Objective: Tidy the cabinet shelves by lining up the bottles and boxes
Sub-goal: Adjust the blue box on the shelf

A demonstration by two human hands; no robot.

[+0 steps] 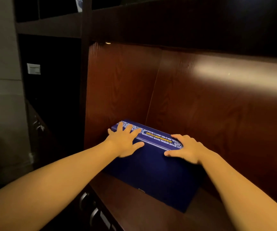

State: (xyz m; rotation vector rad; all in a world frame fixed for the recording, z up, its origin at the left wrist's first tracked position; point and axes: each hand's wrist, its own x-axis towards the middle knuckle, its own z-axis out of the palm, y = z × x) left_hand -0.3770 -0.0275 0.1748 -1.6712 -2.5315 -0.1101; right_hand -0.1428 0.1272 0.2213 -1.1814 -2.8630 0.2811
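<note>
While lying on the brown wooden shelf [134, 205] of the dark cabinet [84, 64], takes up the left part of the compartment: a dark blue box [152, 172], tilted askew to the shelf's front edge, far end close to the corner where side panel [117, 90] meets back panel [217, 105]. Carries a white patterned band with a yellow strip [159, 137] along its top edge. Pressed from above by both hands, fingers spread and flat, gripping nothing, neither curled shut. Left hand [124, 140] on the box's far left end, fingertips reaching over the patterned band, thumb stretched right across the blue face. Right hand [186, 149] on the right end of the same edge, fingers draped over the band, thumb pointing left along the lid. Both bare forearms reaching in from the bottom corners of the view. Lit by a small light [108, 43] under the shelf above, with a pale glare on the back panel. Left of the cabinet, a white wall switch [33, 68] in shadow. Below the shelf front, metal drawer handles [93, 214], blurred. At top left, a sliver of blue-and-white ware [79, 4], too cropped to identify.
</note>
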